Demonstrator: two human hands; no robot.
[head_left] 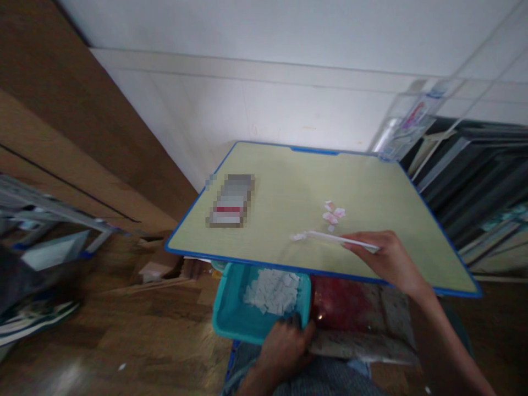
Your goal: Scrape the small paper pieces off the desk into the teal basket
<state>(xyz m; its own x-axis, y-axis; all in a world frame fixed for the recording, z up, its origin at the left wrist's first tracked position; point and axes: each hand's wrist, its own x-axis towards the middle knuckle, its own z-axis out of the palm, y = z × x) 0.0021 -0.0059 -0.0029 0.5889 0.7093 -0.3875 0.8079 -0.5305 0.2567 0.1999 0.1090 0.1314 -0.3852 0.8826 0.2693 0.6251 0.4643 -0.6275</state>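
Note:
My right hand [381, 256] is closed around a slim white stick-like tool [334, 237], held low over the yellow-green tabletop [280, 170]. At the tool's far tip is a small white scrap [299, 237]; I cannot tell whether the two are joined. Just beyond the tool lies a small cluster of pinkish-white pieces [332, 213]. Below the table's front edge, my left hand [286, 344] has its fingers curled at the near right corner of a teal plastic basin [231, 324], gripping its rim. Many flat white pieces [274, 289] are heaped inside the basin.
A pixelated phone-like object [232, 201] lies on the table's left side. A clear bottle [412, 121] stands at the back right corner, beside stacked dark panels [474, 170]. Under the table is a red-topped surface [346, 305]. Someone's shoe [37, 319] shows at left.

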